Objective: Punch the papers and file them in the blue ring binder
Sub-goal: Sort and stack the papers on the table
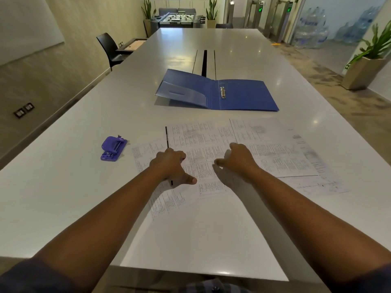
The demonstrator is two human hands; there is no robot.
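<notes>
Several printed papers [275, 149] lie spread and overlapping on the white table [63, 187] in front of me. My left hand [171, 163] rests on the sheets at their left side, fingers curled down, thumb stretched out, holding nothing. My right hand [237, 158] hovers on the middle sheets with fingers bent and apart, slightly blurred. The blue ring binder [243, 96] lies open beyond the papers, its metal rings [222, 92] at the spine and its left cover raised. A purple hole punch [113, 148] sits to the left of the papers.
A black strip [167, 137] runs along the left edge of one sheet. A dark cable slot [204, 62] splits the table behind the binder. A black chair [109, 49] stands at the far left, and a potted plant [368, 66] on the floor at right.
</notes>
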